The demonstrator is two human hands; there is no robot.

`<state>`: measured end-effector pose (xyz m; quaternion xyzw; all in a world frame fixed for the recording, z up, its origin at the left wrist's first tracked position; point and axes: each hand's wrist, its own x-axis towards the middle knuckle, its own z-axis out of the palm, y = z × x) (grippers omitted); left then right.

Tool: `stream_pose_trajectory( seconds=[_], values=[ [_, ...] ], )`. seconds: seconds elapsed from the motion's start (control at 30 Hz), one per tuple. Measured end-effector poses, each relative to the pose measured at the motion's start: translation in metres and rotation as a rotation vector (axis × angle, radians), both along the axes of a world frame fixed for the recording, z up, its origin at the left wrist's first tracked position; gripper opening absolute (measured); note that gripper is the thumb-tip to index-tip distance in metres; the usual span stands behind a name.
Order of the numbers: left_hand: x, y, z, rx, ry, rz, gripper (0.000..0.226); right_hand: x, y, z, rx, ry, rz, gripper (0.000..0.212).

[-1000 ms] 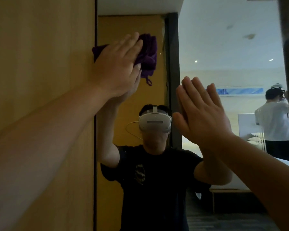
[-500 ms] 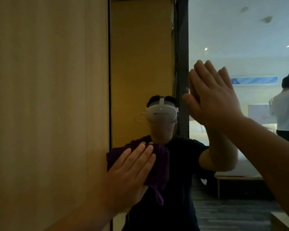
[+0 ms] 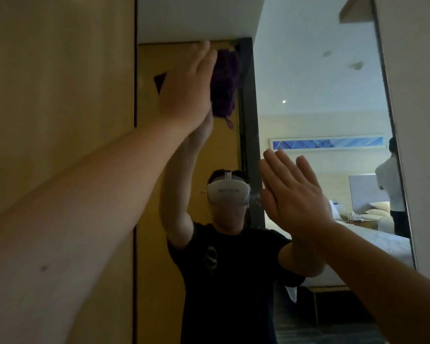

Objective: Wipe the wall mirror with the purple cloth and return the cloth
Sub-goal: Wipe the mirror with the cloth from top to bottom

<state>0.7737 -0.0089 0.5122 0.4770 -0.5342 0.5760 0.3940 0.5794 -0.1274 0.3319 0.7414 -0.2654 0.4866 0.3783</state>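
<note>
The wall mirror (image 3: 308, 70) fills the middle and right of the head view, with a dark edge on each side. My left hand (image 3: 186, 90) is raised high near the mirror's upper left and presses the purple cloth (image 3: 225, 83) flat against the glass. Most of the cloth shows to the right of my fingers, and a small corner pokes out on the left. My right hand (image 3: 293, 197) rests flat on the glass lower down, fingers together and pointing up, holding nothing.
A wooden wall panel (image 3: 60, 95) borders the mirror on the left and a pale wall (image 3: 422, 120) on the right. The mirror reflects me, a bed and another person standing at the far right.
My left hand has swept the cloth from low on the glass back up to the upper left. My right hand stays flat on the mirror. The view has tilted upward.
</note>
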Motion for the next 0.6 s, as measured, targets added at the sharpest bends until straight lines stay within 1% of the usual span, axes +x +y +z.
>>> stream_pose_trajectory(
  seconds=[0.03, 0.1, 0.17, 0.23, 0.3, 0.33, 0.37, 0.43, 0.5, 0.53, 0.6],
  values=[
    [-0.004, -0.008, 0.022, 0.042, 0.009, 0.038, 0.050, 0.001, -0.003, -0.001, -0.011, -0.008, 0.006, 0.057],
    [-0.004, -0.021, 0.045, 0.147, 0.015, 0.127, 0.053, 0.001, -0.008, -0.003, -0.040, -0.014, 0.015, 0.057],
    [-0.001, -0.029, 0.043, 0.158, -0.035, 0.193, 0.056, 0.000, -0.012, -0.004, -0.077, -0.029, 0.032, 0.055],
    [0.001, -0.030, 0.020, 0.136, -0.096, 0.198, 0.057, -0.001, -0.013, -0.004, -0.081, -0.067, 0.086, 0.052],
    [-0.001, -0.027, -0.024, 0.139, -0.115, 0.162, 0.057, -0.005, -0.010, -0.002, -0.041, -0.143, 0.148, 0.051],
    [-0.003, -0.025, -0.056, 0.145, -0.107, 0.134, 0.058, -0.011, -0.007, 0.001, -0.024, -0.179, 0.160, 0.051],
    [-0.005, -0.024, -0.094, 0.165, -0.117, 0.113, 0.059, -0.017, -0.005, 0.003, -0.021, -0.216, 0.161, 0.051],
    [-0.009, -0.021, -0.178, 0.235, -0.199, 0.103, 0.063, -0.029, -0.003, 0.002, -0.035, -0.283, 0.153, 0.050],
    [-0.007, -0.019, -0.247, 0.289, -0.251, 0.119, 0.068, -0.036, -0.004, -0.006, -0.012, -0.292, 0.125, 0.053],
    [-0.005, -0.020, -0.269, 0.309, -0.261, 0.132, 0.070, -0.038, -0.006, -0.011, 0.014, -0.290, 0.113, 0.055],
    [-0.006, -0.021, -0.291, 0.309, -0.260, 0.165, 0.068, -0.043, -0.012, -0.023, 0.071, -0.289, 0.102, 0.057]
  ],
)
